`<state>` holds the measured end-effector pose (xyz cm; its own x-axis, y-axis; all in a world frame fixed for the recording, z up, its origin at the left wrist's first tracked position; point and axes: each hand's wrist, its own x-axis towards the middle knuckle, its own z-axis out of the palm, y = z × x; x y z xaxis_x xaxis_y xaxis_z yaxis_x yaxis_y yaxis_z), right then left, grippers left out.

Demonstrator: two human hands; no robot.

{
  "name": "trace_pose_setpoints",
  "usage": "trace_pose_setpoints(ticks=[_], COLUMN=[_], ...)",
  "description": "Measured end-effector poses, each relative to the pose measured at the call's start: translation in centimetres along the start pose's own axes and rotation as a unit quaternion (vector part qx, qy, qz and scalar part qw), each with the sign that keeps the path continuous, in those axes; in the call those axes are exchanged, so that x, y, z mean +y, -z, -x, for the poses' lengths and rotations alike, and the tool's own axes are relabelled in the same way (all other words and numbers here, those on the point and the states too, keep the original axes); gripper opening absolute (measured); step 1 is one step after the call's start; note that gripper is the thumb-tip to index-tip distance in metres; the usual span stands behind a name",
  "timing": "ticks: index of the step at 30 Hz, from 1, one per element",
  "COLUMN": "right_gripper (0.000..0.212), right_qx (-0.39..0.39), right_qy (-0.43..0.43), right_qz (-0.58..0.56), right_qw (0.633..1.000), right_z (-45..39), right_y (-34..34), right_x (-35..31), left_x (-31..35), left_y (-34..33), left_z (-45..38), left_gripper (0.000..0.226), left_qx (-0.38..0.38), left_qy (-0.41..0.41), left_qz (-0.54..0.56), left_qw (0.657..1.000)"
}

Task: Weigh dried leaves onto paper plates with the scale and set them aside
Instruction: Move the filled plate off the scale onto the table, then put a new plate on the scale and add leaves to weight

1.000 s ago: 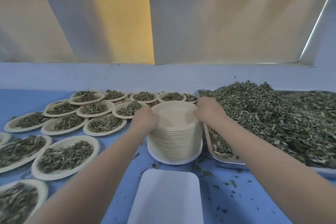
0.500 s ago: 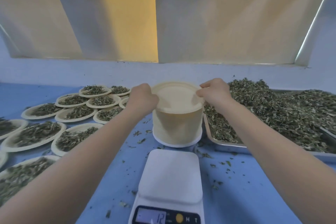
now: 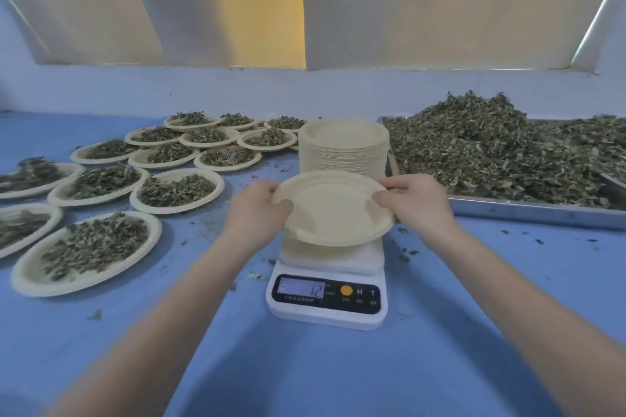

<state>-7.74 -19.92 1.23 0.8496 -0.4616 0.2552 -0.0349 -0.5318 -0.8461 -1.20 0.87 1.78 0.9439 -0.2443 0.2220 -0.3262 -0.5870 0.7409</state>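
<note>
Pinching opposite rims, left hand [image 3: 259, 213] and right hand [image 3: 415, 205] hold a round, matte paper plate [image 3: 333, 208] above the white scale [image 3: 327, 284].

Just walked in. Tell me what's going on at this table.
A person is portioning dried leaves. Both hands, left hand and right hand, hold an empty paper plate by its rim, tilted just above the scale, whose display seems to read 12. Behind it stands the plate stack; a metal tray heaped with loose leaves lies to the right, filled plates to the left.
</note>
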Motion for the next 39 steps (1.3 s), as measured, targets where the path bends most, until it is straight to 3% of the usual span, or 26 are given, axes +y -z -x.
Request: trace_pose_setpoints(ticks=[4, 7, 12, 17, 22, 23, 25, 27, 39], right_gripper=[0.028, 0.006, 0.052, 0.06, 0.057, 0.057, 0.057, 0.056, 0.058], right_qx=[-0.008, -0.015, 0.003, -0.007, 0.018, 0.022, 0.025, 0.024, -0.001], right_qy=[-0.008, -0.02, -0.029, -0.067, -0.066, -0.066, -0.064, -0.064, -0.054], right_qz=[0.032, 0.047, 0.032, -0.015, -0.042, -0.043, -0.043, -0.041, -0.053], right_qw=[0.999, 0.999, 0.999, 0.998, 0.997, 0.997, 0.997, 0.997, 0.997], right_z=[0.4, 0.5, 0.3, 0.7, 0.9, 1.0, 1.0, 1.0, 1.5], right_y=[-0.9, -1.3, -2.0, -2.5, -2.5, -2.5, -2.5, -2.5, -2.2], right_x=[1.9, 2.8, 3.4, 4.1, 4.3, 4.3, 4.4, 4.4, 3.8], left_x=[-1.2, -2.2, -3.8, -4.8, -5.3, -5.2, -5.3, -5.6, -5.4], left_y=[-1.6, -2.5, -3.2, -2.6, -2.7, -2.6, -2.6, -2.6, -2.6], left_z=[-0.2, -0.2, 0.3, 0.4, 0.5, 0.5, 0.4, 0.4, 0.9], left_gripper=[0.026, 0.044, 0.066, 0.009, 0.01, 0.017, 0.071, 0.1, 0.101], left_qx=[0.003, -0.005, 0.016, -0.017, -0.016, -0.017, -0.027, -0.036, -0.036], left_qy=[0.035, 0.062, 0.125, 0.122, 0.107, 0.106, 0.109, 0.116, 0.096], left_qz=[0.016, 0.052, 0.241, 0.372, 0.378, 0.373, 0.35, 0.339, 0.332], left_qw=[0.999, 0.997, 0.962, 0.92, 0.919, 0.922, 0.93, 0.933, 0.938])
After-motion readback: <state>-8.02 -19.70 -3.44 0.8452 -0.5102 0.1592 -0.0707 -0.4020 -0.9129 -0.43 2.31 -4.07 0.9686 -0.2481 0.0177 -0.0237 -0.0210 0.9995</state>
